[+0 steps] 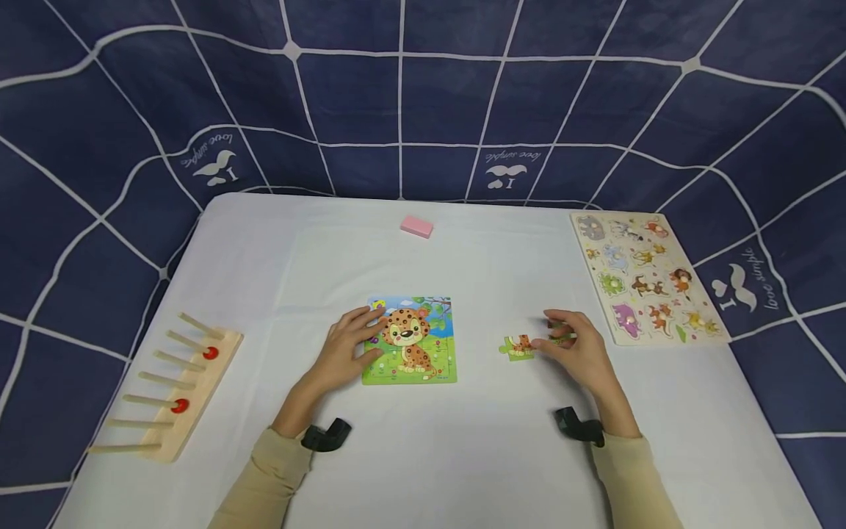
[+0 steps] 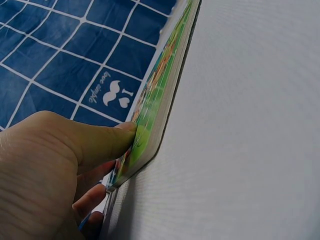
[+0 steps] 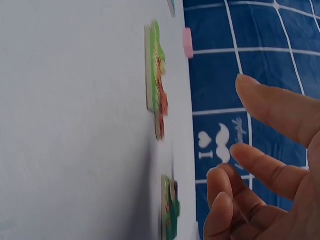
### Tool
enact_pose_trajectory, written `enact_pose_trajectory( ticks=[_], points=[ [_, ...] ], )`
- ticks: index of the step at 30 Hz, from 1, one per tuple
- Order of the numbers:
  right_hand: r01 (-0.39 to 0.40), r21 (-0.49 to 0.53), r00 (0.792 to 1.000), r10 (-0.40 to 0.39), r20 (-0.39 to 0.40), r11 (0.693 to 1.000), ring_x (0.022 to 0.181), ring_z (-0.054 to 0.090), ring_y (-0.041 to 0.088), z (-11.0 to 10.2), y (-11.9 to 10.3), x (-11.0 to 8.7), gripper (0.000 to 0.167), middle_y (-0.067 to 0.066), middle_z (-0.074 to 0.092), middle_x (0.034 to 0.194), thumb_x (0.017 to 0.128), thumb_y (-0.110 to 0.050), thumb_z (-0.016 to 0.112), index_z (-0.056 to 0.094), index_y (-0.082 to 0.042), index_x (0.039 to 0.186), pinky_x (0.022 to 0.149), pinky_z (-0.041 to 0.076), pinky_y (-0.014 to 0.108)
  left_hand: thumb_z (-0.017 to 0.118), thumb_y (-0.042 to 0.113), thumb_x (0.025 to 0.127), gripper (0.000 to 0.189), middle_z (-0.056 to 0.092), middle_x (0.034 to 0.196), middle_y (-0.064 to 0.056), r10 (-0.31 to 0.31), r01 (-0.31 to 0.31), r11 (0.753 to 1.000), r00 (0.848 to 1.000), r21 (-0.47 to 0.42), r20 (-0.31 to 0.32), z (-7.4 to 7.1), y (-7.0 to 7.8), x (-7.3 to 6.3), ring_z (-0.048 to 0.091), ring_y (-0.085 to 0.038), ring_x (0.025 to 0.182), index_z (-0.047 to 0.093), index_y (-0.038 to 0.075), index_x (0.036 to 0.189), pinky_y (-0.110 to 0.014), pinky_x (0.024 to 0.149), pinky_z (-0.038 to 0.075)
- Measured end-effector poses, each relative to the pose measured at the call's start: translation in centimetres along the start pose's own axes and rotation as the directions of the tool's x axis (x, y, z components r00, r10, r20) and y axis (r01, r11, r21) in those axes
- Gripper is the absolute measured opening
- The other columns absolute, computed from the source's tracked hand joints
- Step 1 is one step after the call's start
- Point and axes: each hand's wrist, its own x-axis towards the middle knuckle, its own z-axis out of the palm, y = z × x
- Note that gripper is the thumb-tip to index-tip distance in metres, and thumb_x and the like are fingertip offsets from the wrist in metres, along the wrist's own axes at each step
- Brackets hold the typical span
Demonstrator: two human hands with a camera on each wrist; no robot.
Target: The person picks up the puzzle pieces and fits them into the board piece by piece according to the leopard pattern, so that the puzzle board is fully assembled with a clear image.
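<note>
A square jigsaw puzzle (image 1: pixel 432 360) with a cartoon leopard on green grass lies in front of me, its picture looking whole. My left hand (image 1: pixel 345 349) rests over its left side, the thumb (image 2: pixel 112 142) touching the printed surface. To the right lies a jigsaw piece (image 1: pixel 520 347) with leopard spots and a green edge. My right hand (image 1: pixel 576 351) hovers just beside it, thumb and forefinger apart with nothing between them. Below that hand, a second green jigsaw piece (image 3: pixel 170 212) shows in the right wrist view; the hand partly hides it in the head view.
At the left stands a wooden peg rack (image 1: pixel 198 397) with red beads on two pegs. A wooden animal peg puzzle (image 1: pixel 634 294) lies at the back right. Toward the rear edge sits a pink block (image 1: pixel 417 226). A dark checked cloth (image 1: pixel 449 95) hangs behind the white table (image 1: pixel 423 455).
</note>
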Motion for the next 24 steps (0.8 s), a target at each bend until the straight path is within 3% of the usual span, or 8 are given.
enact_pose_trajectory(
  ticks=[12, 24],
  points=[
    [0.026, -0.005, 1.0, -0.025, 0.017, 1.0, 0.082, 0.055, 0.019, 0.5, 0.5, 0.0, 0.052, 0.016, 0.063, 0.112, 0.076, -0.01, 0.083, 0.063, -0.001, 0.123, 0.066, 0.043, 0.016, 0.073, 0.013, 0.085, 0.056, 0.044, 0.153, -0.007, -0.002, 0.002, 1.0, 1.0, 0.0, 0.006, 0.0, 0.0, -0.1, 0.029, -0.031, 0.143, 0.054, 0.003, 0.137, -0.056, 0.107, 0.026],
    [0.028, 0.033, 0.996, -0.03, 0.079, 0.999, 0.074, 0.051, 0.014, 1.4, 1.0, 0.1, 0.048, 0.014, 0.061, 0.095, 0.074, -0.006, 0.084, 0.064, 0.002, 0.117, 0.065, 0.043, 0.019, 0.073, 0.012, 0.085, 0.056, 0.045, 0.152, -0.007, 0.005, -0.005, 1.0, 1.0, -0.01, -0.002, 0.0, 0.0, -0.1, 0.029, -0.031, 0.143, 0.055, 0.003, 0.137, -0.056, 0.107, 0.026]
  ],
)
